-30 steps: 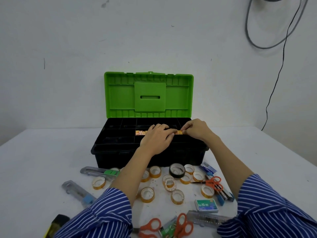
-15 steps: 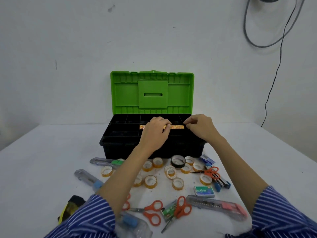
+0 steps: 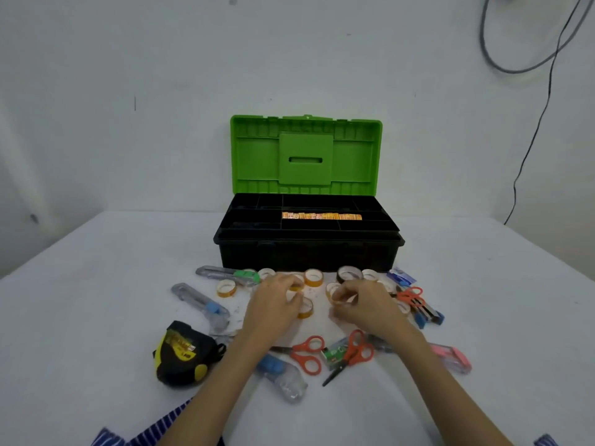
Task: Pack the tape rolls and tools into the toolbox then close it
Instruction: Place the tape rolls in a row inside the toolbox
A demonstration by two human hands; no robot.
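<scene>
The toolbox [image 3: 306, 255] stands open at the middle of the table, black base with the green lid [image 3: 306, 156] upright. A row of orange tape rolls [image 3: 321, 216] lies in a middle tray compartment. In front of the box several small tape rolls [image 3: 313, 277] are scattered. My left hand [image 3: 273, 304] rests on the pile with its fingers curled round a white-cored tape roll [image 3: 292, 295]. My right hand [image 3: 363, 305] pinches another tape roll [image 3: 336, 296] just to the right. Both hands are low on the table, apart from the box.
A black and yellow tape measure [image 3: 180, 352] lies front left. Utility knives [image 3: 201, 300] lie left, another pink one [image 3: 450, 357] right. Orange scissors [image 3: 309, 352] and a second pair [image 3: 357, 350] sit near my wrists. A cable [image 3: 531, 140] hangs on the wall.
Both hands left the tray, where they were setting the row of orange rolls, and dropped down to the loose tape rolls on the table. The row of rolls stays in the tray.
</scene>
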